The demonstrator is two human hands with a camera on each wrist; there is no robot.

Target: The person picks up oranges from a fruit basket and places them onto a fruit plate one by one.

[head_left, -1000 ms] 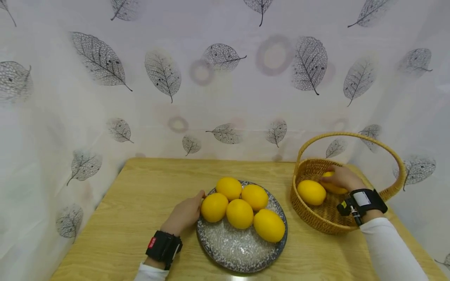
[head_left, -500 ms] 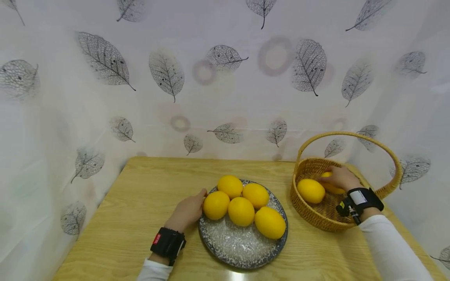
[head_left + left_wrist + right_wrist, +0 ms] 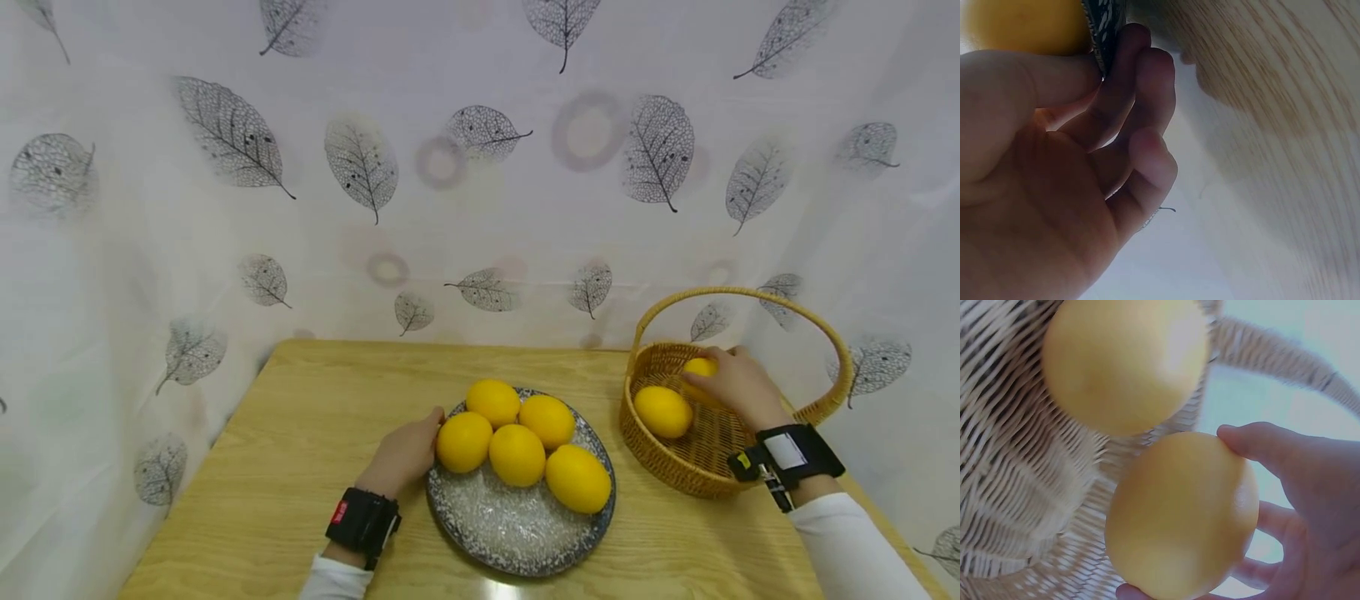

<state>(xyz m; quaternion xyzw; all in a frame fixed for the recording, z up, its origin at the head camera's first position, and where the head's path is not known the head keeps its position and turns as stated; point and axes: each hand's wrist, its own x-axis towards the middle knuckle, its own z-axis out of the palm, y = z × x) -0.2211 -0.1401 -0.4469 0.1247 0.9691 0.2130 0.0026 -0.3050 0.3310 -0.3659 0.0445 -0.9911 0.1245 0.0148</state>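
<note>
My left hand (image 3: 403, 457) pinches the left rim of a round speckled grey plate (image 3: 517, 529), thumb above and fingers curled beneath, as the left wrist view shows. Several yellow lemons (image 3: 517, 455) lie on the plate's far half and right side. Over at the right, my right hand (image 3: 741, 388) reaches into a wicker basket (image 3: 663, 473) and grips a lemon (image 3: 1182, 515) between thumb and fingers. Beside the held one, another lemon (image 3: 663, 412) sits in the basket's left part. Part of the held lemon is hidden by the hand in the head view.
The basket's tall arched handle (image 3: 738, 292) rises above the right hand. Plate and basket both stand on a light wooden table (image 3: 337, 392), a short gap between them. Behind and at the sides hangs a leaf-patterned curtain (image 3: 480, 225).
My right hand has risen slightly inside the basket with the lemon in its grip. My left hand stays at the plate's rim. The head view has shifted a little.
</note>
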